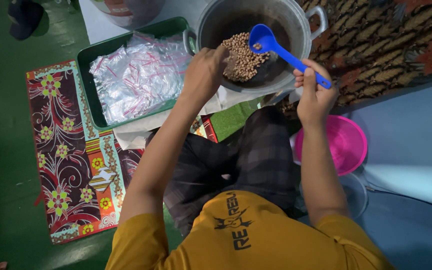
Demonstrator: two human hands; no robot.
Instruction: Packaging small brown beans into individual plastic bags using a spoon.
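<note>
Blue plastic scoop with a long handle sits in the right hand, whose fingers are wrapped around the handle's end; its bowl, with a few brown nuts in it, hangs over the large grey metal pot. Inside the pot lies a heap of roasted brown peanuts. The left hand reaches over the pot's near rim, fingers curled down among the peanuts around what seems to be a small clear bag, though this is hard to make out. Just left of the pot, a green rectangular plastic tray holds a pile of clear plastic zip bags. A round pink plastic bowl rests beside the right forearm. Under the tray lies a floral patterned mat.
</note>
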